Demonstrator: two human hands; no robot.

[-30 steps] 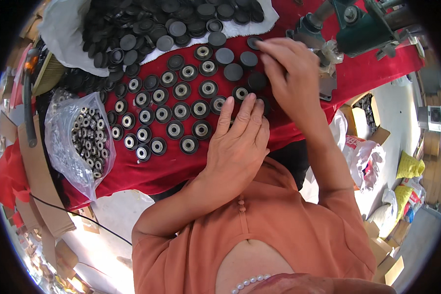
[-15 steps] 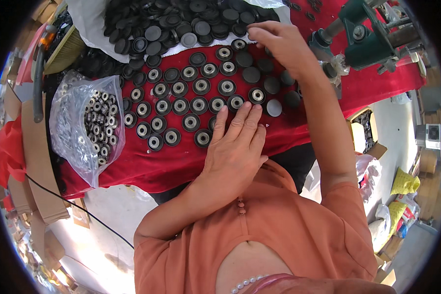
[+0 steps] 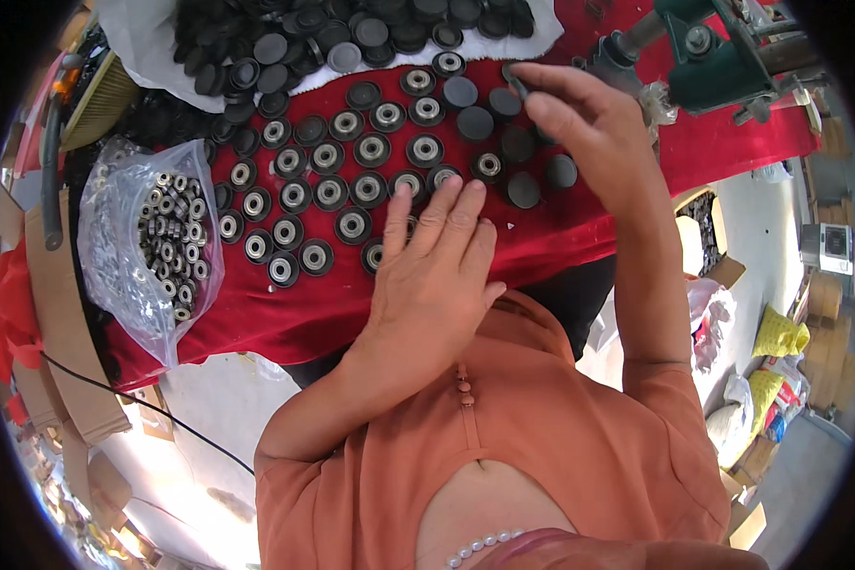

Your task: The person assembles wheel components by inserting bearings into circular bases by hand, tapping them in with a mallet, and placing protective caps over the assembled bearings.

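My right hand (image 3: 594,133) pinches a black round cap (image 3: 515,82), tilted on edge between thumb and fingertips, above the far right part of the red cloth. Close by lie several dark caps, among them one cap (image 3: 475,123) with its plain face up. My left hand (image 3: 437,255) lies with fingers stretched over the near edge of rows of black caps with metal bearings in them. Its fingertips reach a capped bearing (image 3: 442,178) and partly hide others. Left of it, more bearing-filled caps (image 3: 331,192) stand in loose rows; an empty cap (image 3: 363,95) sits among them.
A pile of black caps (image 3: 304,43) rests on white sheeting at the back. At the left, a clear plastic bag (image 3: 114,237) holds many small bearings (image 3: 169,252). A green metal machine (image 3: 708,71) stands at the far right of the red cloth (image 3: 541,228).
My right hand has drawn slightly nearer and right, and a cap now shows between its fingertips. My left hand stays over the bearings. The whole view has shifted a little.
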